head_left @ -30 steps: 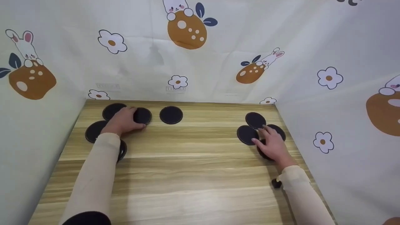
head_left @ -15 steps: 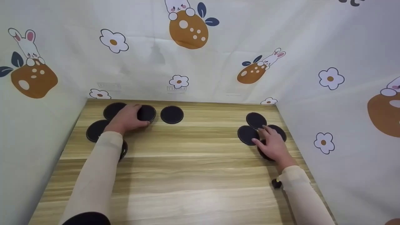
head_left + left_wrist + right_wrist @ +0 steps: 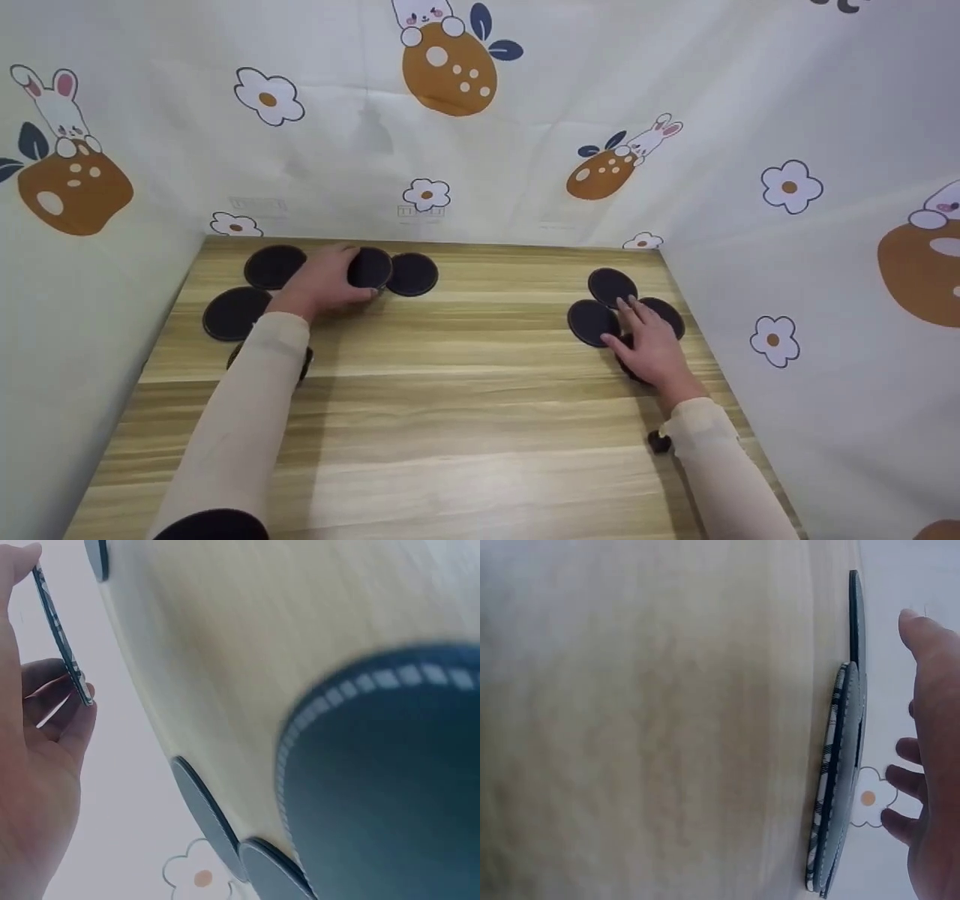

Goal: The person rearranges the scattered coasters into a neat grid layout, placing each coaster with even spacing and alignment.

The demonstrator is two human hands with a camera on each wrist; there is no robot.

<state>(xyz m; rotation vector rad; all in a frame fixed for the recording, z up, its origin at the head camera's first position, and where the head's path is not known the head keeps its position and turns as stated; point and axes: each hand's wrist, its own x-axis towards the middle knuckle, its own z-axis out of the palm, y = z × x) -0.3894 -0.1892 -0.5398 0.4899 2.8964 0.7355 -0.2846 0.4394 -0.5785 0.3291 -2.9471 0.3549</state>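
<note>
My left hand [image 3: 324, 281] pinches a round black coaster [image 3: 370, 268] between thumb and fingers at the back left of the table. In the left wrist view that coaster [image 3: 60, 637] is edge-on, clear of the tabletop, with a patterned rim side. Just right of it, overlapped in the head view, lies another black coaster [image 3: 416, 274]. My right hand [image 3: 652, 351] hovers with fingers spread over a right-hand group of coasters [image 3: 594, 323]. The right wrist view has its fingers [image 3: 906, 781] apart from the leaning, overlapping coasters [image 3: 838, 780].
Left of my left hand lie two coasters [image 3: 235, 313], and one more [image 3: 306, 364] is mostly hidden under the forearm. Wall fabric with printed rabbits and flowers [image 3: 495, 165] closes off the wooden table [image 3: 450, 390] at back and sides. A small black item [image 3: 659, 442] sits by the right sleeve.
My left hand has carried its coaster to the right, until it overlaps the back coaster in the head view. The right hand has stayed nearly in place.
</note>
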